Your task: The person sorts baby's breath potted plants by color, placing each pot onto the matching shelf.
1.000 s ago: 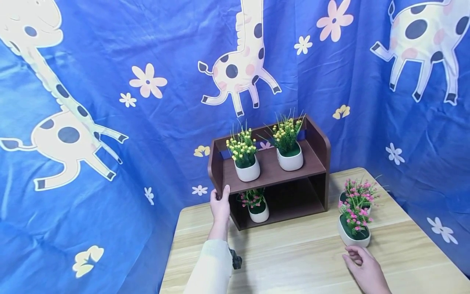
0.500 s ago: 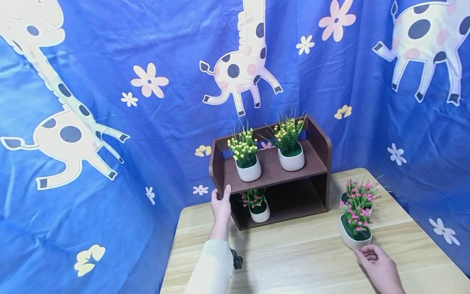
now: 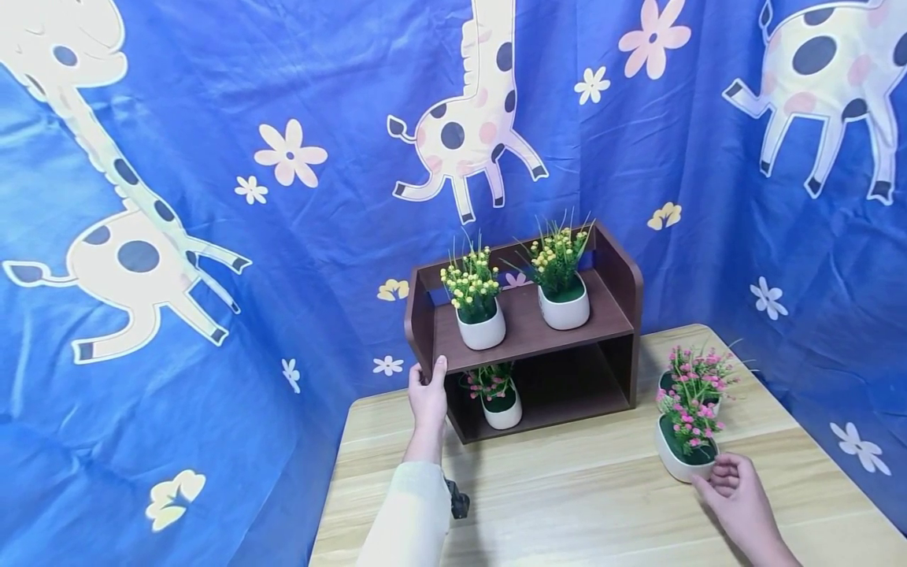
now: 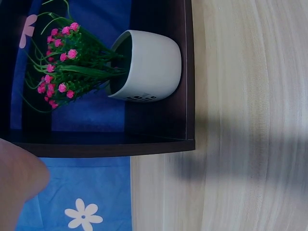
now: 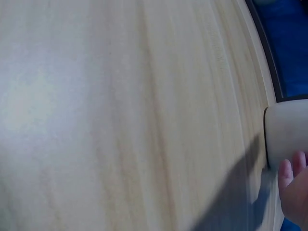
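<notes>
My left hand (image 3: 428, 398) grips the lower left side of a dark brown two-tier shelf (image 3: 567, 335), thumb on its front edge. Two white pots with yellow flowers, a left one (image 3: 482, 332) and a right one (image 3: 565, 309), stand on the upper tier. Below, at the left, sits a white pot with pink flowers (image 3: 503, 412); the left wrist view shows this pot (image 4: 156, 65) with dark lettering. My right hand (image 3: 740, 500), fingers loosely bent, is at the near side of the front pink-flower pot (image 3: 683, 465). Its fingertips overlap the pot (image 5: 286, 127) in the right wrist view; contact is unclear.
Another pink-flower pot (image 3: 664, 383) stands just behind the front one, partly hidden. The light wooden table (image 3: 567, 504) has a rounded back right corner. Blue curtains (image 3: 319, 260) with giraffes and flowers hang behind and at both sides.
My right hand has moved right and slightly up, round to the near right side of the front pink-flower pot. My left hand stays on the shelf, and the pots keep their places.
</notes>
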The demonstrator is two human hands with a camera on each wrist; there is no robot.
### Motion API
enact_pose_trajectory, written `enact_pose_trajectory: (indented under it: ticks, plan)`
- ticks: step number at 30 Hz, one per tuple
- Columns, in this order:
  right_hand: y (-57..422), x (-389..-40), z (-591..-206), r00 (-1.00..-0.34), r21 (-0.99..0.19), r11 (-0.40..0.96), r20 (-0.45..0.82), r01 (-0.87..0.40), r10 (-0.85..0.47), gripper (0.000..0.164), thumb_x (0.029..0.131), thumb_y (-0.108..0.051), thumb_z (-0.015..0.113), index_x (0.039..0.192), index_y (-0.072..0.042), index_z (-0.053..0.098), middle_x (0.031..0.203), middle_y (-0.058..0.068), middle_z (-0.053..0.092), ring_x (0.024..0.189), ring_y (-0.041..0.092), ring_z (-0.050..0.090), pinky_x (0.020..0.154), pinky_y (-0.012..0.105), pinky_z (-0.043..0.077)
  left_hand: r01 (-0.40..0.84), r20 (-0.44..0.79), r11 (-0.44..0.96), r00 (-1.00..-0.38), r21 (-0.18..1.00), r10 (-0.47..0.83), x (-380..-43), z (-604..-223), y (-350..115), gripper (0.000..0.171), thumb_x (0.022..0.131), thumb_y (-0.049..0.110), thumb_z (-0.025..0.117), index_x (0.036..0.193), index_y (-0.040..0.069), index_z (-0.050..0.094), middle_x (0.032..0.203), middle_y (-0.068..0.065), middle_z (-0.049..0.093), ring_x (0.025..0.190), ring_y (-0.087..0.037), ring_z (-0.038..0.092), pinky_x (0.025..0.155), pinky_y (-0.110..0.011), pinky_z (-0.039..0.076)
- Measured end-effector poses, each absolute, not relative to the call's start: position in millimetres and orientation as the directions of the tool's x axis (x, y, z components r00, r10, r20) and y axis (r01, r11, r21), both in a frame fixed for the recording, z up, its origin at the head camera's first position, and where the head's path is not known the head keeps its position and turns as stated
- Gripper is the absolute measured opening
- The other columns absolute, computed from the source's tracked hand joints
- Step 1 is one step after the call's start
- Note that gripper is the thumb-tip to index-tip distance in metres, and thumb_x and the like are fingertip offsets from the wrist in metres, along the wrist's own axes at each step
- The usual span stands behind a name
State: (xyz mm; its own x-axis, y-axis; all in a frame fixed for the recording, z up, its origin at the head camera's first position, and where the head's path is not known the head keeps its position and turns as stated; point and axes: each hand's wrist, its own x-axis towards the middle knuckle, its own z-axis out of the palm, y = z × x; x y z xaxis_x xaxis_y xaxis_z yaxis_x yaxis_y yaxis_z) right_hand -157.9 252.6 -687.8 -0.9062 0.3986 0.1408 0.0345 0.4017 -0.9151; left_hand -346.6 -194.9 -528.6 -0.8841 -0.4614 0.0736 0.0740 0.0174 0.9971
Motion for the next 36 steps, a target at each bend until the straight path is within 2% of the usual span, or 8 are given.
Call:
enact_pose_trajectory:
  ticks: [4,10,17,24,31,36]
  plan:
    - [254,-161,-687,-0.898,-0.916,0.401,0.160,0.019,0.409,0.062,0.085,-0.012,0.080,0.127,0.007,0.039,0.101,0.008,0.048,0.082,-0.005,0.049,0.070,0.008,0.046,0.076,0.078,0.021,-0.886,0.997,-0.458,-347,-529,-195,0.053,0.085,0.052,0.076,0.117,0.014,0.059,0.108,0.001,0.062,0.109,-0.019,0.052,0.103,-0.036,0.038]
    - [260,-164,-686,-0.897,-0.902,0.430,0.160,0.036,0.412,0.076,0.081,-0.016,0.084,0.137,0.008,0.038,0.109,0.015,0.048,0.083,-0.007,0.048,0.070,0.007,0.047,0.074,0.070,0.011,-0.886,0.997,-0.458,-346,-528,-194,0.051,0.084,0.053,0.077,0.115,0.016,0.060,0.109,0.001,0.061,0.110,-0.019,0.052,0.104,-0.036,0.038]
    - [269,-167,-690,-0.918,-0.880,0.471,0.142,0.053,0.370,0.084,0.084,-0.024,0.083,0.143,0.009,0.035,0.121,0.028,0.048,0.087,-0.022,0.039,0.069,0.004,0.042,0.066,0.064,0.011,-0.887,0.998,-0.457,-341,-525,-193,0.047,0.086,0.050,0.076,0.114,0.016,0.060,0.108,0.002,0.061,0.110,-0.018,0.052,0.103,-0.037,0.039]
    - [272,-175,-697,-0.941,-0.910,0.415,0.150,-0.012,0.303,0.097,0.086,-0.022,0.081,0.157,0.003,0.020,0.139,0.041,0.032,0.095,-0.032,0.031,0.077,-0.006,0.035,0.071,0.066,0.005,-0.886,0.997,-0.458,-343,-526,-194,0.046,0.085,0.049,0.078,0.112,0.016,0.060,0.105,0.003,0.061,0.106,-0.017,0.052,0.101,-0.034,0.039]
    - [273,-177,-696,-0.956,-0.926,0.368,0.032,0.081,0.292,0.093,0.091,-0.037,0.074,0.157,0.001,0.021,0.144,0.042,0.029,0.091,-0.035,0.031,0.074,-0.004,0.040,0.052,0.047,0.001,-0.899,0.999,-0.435,-334,-509,-191,0.036,0.091,0.035,0.075,0.113,0.010,0.059,0.102,0.002,0.060,0.105,-0.018,0.052,0.100,-0.035,0.039]
    - [273,-177,-698,-0.957,-0.933,0.353,0.041,0.066,0.287,0.093,0.089,-0.032,0.077,0.157,-0.001,0.022,0.146,0.043,0.033,0.092,-0.035,0.035,0.076,-0.005,0.040,0.064,0.067,0.022,-0.898,0.998,-0.434,-320,-495,-186,0.032,0.093,0.032,0.073,0.112,0.010,0.059,0.101,0.003,0.060,0.103,-0.017,0.052,0.099,-0.035,0.040]
